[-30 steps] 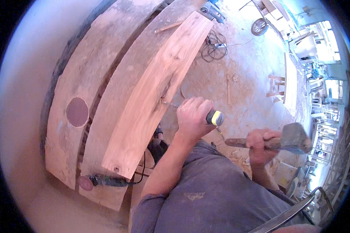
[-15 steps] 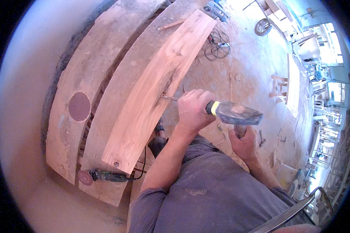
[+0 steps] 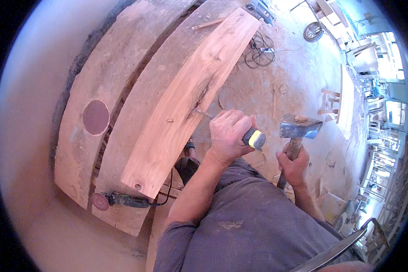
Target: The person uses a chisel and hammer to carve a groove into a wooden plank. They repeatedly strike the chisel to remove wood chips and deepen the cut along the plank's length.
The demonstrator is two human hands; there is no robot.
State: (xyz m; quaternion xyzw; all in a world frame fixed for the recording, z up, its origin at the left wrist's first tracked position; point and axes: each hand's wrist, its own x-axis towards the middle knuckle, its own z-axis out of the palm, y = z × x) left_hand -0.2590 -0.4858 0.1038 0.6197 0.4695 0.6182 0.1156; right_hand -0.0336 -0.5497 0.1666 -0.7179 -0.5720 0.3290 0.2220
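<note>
My left hand is closed around a chisel with a black and yellow handle. Its thin metal shaft runs to the long pale wooden board, where the tip meets the edge of a dark crack. In my right hand, wrapped round its wooden handle, is a hatchet, its metal head raised just right of the chisel's butt and apart from it. A small wood chip lies on the board, left of the chisel tip.
Worn planks carry the board. A round sanding disc lies on the far left plank, and an angle grinder by the board's near end. Beyond are another power tool, coiled cable, a small wooden stand and a wheel.
The hatchet head has drawn away to the right from the chisel's butt, where it was blurred by motion. A wood chip now shows on the board. The view has shifted slightly.
</note>
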